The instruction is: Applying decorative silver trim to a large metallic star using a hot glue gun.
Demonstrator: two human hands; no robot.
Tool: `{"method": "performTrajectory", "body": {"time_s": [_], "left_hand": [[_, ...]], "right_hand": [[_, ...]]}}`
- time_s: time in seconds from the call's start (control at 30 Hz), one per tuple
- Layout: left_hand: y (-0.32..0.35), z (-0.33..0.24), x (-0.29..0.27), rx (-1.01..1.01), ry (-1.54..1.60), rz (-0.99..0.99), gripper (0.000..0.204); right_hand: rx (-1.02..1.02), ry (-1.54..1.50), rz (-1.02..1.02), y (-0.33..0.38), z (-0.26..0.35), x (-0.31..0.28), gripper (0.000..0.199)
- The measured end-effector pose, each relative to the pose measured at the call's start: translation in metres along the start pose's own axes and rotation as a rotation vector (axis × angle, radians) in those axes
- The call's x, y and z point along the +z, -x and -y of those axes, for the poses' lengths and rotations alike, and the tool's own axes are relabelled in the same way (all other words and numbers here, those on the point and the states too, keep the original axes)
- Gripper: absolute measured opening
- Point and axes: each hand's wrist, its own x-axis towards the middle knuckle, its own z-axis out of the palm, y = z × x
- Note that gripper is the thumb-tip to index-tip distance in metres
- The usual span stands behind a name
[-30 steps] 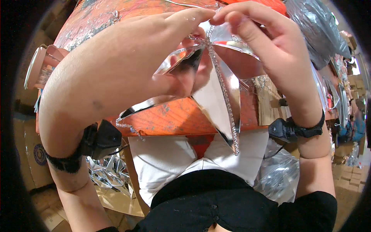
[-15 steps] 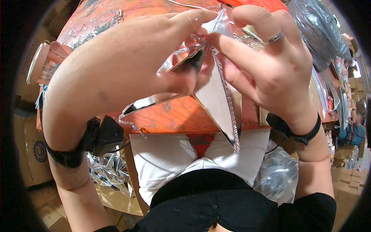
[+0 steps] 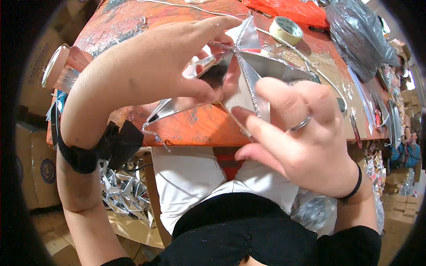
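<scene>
A shiny silver star-shaped ornament (image 3: 237, 82) with mirror-like folded faces stands tilted over the front of the table. Sparkly silver trim (image 3: 247, 80) follows its ridges, and a loose end (image 3: 155, 135) dangles from the left point. My left hand (image 3: 177, 66) grips the star from the left, fingers over the top and thumb against a lower face. Across the star's lower point lies my right hand (image 3: 297, 133), a ring on one finger. Its thumb and forefinger are apart, slightly blurred, and hide that point's tip.
On the orange, paint-worn table (image 3: 191, 124) are a tape roll (image 3: 286, 31), a white cable (image 3: 306, 60), a red plastic bag (image 3: 288, 13) and a grey bag (image 3: 361, 37). A pinkish cup (image 3: 60, 66) is at left. Silver folded pieces (image 3: 126, 190) lie below.
My right hand has moved down and toward me, from the star's centre to its lower point. The star and my left hand have shifted slightly. The tape roll has come into sight.
</scene>
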Motion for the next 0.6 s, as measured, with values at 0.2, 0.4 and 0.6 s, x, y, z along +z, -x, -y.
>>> {"method": "performTrajectory", "body": {"time_s": [0.2,0.4,0.6], "left_hand": [[0.009,-0.011,-0.009,-0.033,-0.042,0.118,0.079],[0.019,-0.018,0.019,0.094,-0.172,-0.129,0.093],[0.000,-0.025,0.004,0.149,-0.383,0.058,0.092]], "right_hand": [[0.156,0.104,-0.021,0.028,-0.017,-0.003,0.043],[0.235,-0.102,-0.245,0.062,-0.022,0.011,0.033],[-0.104,-0.019,-0.538,0.066,0.005,0.054,0.053]]}}
